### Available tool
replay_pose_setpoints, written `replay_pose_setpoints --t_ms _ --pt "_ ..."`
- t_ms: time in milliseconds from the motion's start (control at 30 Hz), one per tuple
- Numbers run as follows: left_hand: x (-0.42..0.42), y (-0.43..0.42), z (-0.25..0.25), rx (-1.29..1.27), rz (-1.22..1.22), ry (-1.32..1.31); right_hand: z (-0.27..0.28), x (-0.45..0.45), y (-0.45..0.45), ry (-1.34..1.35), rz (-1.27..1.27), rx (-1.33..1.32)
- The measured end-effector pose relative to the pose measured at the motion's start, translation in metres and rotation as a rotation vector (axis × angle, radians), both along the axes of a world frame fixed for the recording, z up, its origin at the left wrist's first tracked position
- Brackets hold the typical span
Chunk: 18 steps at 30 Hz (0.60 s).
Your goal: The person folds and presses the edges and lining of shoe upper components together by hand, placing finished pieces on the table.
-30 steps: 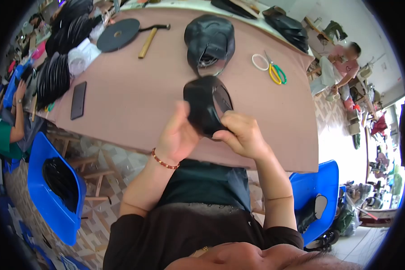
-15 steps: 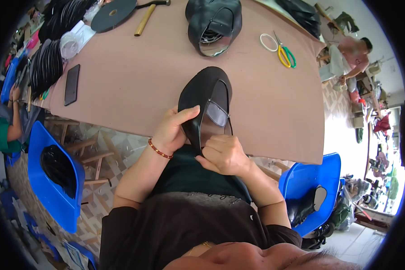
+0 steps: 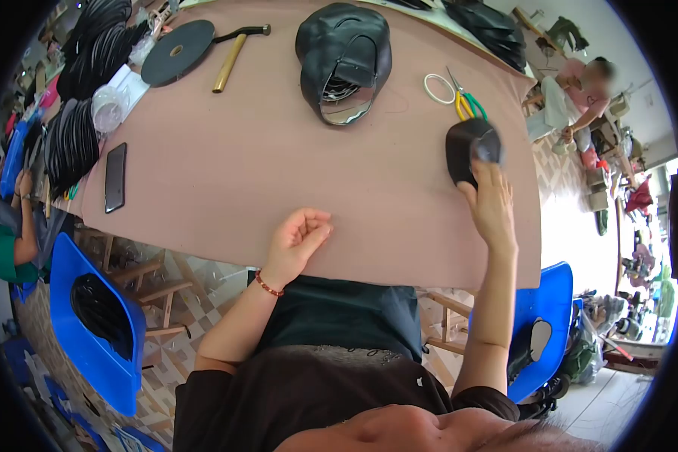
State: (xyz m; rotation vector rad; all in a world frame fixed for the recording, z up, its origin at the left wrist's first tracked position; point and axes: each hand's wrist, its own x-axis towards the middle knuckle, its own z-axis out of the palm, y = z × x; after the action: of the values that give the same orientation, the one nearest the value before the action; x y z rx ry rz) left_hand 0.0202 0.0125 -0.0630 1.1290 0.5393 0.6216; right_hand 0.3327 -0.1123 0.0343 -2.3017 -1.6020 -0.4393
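At the right side of the table, my right hand (image 3: 493,203) grips the near end of a black shoe (image 3: 463,148), thumb on one side and fingers on the other. The shoe and fingertips are slightly blurred. My left hand (image 3: 301,239) is over the table's front edge with loosely curled fingers, a gap between thumb and forefinger, and nothing in it. Just beyond the shoe lie scissors (image 3: 471,107) with yellow and green handles and a white ring (image 3: 438,88). A bundle of black shoe uppers (image 3: 344,64) sits at the back middle.
On the left are a hammer (image 3: 230,64), a dark tape roll (image 3: 175,56), a phone (image 3: 115,178) and stacked black strips (image 3: 71,149). Blue bins (image 3: 132,320) flank me, the right bin (image 3: 557,301) holding black pieces. A co-worker (image 3: 584,98) sits at the far right.
The shoe has gone from between my two hands in front of me to the table's right side, carried by my right hand. My left hand has let go of it.
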Motion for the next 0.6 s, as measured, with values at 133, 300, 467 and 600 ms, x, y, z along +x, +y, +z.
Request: replay_pose_setpoints --t_ms 133,300,467,600 --pt "-0.003 0.001 -0.002 0.006 -0.019 -0.034 -0.013 -0.049 0.075 0.275 0.149 0.276" --pt "-0.006 0.002 -0.004 0.117 -0.004 0.104 -0.078 -0.110 0.207 0.469 0.210 0.272" --pt "-0.026 0.042 -0.018 0.091 0.347 -0.052 -0.079 -0.126 0.226 0.549 0.327 -0.016" --pt "-0.054 0.086 -0.004 -0.367 0.134 -0.182 -0.014 -0.152 0.087 0.531 0.948 -0.439"
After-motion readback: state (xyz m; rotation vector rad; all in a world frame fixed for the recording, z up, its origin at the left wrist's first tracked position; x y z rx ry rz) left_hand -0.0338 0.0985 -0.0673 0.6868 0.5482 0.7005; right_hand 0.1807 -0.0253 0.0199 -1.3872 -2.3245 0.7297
